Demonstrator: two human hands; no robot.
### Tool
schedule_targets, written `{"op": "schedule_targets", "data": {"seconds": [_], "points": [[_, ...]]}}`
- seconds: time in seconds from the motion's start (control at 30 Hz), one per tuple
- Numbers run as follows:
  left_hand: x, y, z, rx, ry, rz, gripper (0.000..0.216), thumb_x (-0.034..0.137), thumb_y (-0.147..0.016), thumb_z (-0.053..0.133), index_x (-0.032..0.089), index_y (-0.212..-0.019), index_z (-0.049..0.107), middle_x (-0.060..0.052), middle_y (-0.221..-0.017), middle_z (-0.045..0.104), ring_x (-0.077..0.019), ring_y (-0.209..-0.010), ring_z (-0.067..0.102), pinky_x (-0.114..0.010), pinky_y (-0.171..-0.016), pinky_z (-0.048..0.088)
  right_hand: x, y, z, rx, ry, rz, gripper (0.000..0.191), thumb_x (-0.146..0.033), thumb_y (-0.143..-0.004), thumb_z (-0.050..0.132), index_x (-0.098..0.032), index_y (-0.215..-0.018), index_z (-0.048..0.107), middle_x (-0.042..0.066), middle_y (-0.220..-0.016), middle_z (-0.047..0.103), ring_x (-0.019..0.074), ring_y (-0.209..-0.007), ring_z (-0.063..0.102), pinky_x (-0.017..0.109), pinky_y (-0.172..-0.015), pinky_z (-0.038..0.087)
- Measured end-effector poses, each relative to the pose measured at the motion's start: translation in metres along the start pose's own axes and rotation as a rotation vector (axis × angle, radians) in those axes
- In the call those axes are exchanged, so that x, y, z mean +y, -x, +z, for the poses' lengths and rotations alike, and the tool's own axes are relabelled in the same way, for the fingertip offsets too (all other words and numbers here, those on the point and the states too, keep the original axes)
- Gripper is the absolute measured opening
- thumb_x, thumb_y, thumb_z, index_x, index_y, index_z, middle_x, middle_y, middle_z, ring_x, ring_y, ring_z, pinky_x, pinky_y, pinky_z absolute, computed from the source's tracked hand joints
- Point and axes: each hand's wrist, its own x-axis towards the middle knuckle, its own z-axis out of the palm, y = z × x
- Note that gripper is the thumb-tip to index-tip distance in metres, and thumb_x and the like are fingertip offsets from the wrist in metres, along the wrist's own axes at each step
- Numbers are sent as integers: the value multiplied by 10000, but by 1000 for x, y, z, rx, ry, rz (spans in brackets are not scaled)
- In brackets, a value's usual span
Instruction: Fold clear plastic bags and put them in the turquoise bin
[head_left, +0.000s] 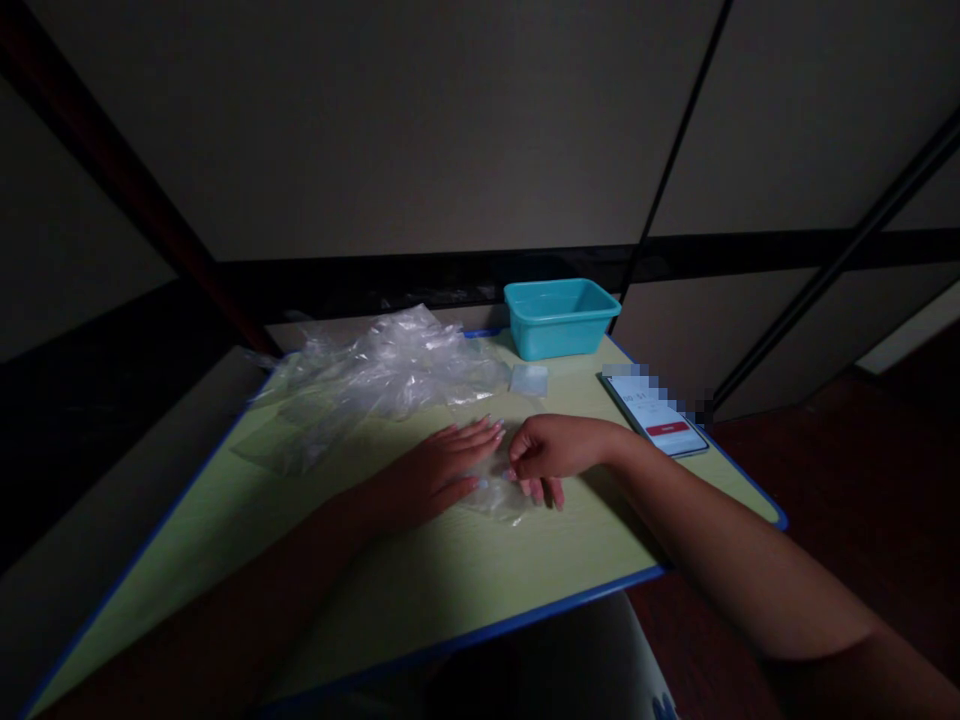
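Observation:
A small clear plastic bag (495, 500) lies on the table under both hands. My left hand (442, 465) rests over its left side with the fingers stretched out and nothing gripped. From the right, my right hand (551, 450) bends down at the wrist, thumb and index finger pinched together at the bag; the other fingers hang lower. The exact pinch point is partly hidden by the hand. Behind the hands spreads a crumpled heap of clear plastic bags (405, 360). Just beyond my right hand is a small pale, flat square packet (529, 380).
A turquoise plastic basket (564, 338) stands at the back right of the green table (450, 580), which has a blue edge. A phone (656, 412) with a lit screen lies by the right edge, close to my right forearm. Cabinet panels (420, 130) rise behind the table.

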Motion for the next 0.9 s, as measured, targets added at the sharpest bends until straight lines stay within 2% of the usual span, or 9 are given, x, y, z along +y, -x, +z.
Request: {"op": "schedule_targets", "data": {"seconds": [0.13, 0.3, 0.53, 0.9], "points": [[1, 0, 7, -51, -33, -69, 555, 287, -958, 316, 168, -1480, 169, -95, -1542, 224, -218, -1421, 185, -464, -1142, 170, -2, 1, 0, 0, 26, 16, 221, -30, -793, 430, -131, -624, 531, -38, -524, 600, 106, -420, 599, 213, -443, 485], [6, -1, 8, -112, -57, -102, 579, 302, -948, 326, 178, -1482, 138, -104, -1548, 193, -219, -1427, 160, -491, -1135, 147, -4, 1, 0, 14, 22, 27, 234, -21, -772, 426, -136, -589, 516, -40, -503, 590, 106, -409, 591, 216, -440, 489], [12, -2, 2, -170, -79, -102, 809, 552, -867, 477, 133, -1475, 146, -177, -1534, 187, -284, -1416, 183, -537, -1123, 118, -3, 0, 0, 9, 45, 77, 211, -22, -736, 436, -135, -581, 526, -42, -473, 575, 111, -398, 582, 225, -441, 495], [15, -1, 3, -164, -130, -92, 718, 502, -900, 434, 150, -1472, 180, -166, -1530, 198, -272, -1413, 198, -524, -1117, 165, -1, 0, -2, 0, 117, 70, 258, -123, -820, 457, -134, -580, 550, -34, -460, 561, 111, -395, 567, 236, -444, 492]]}}
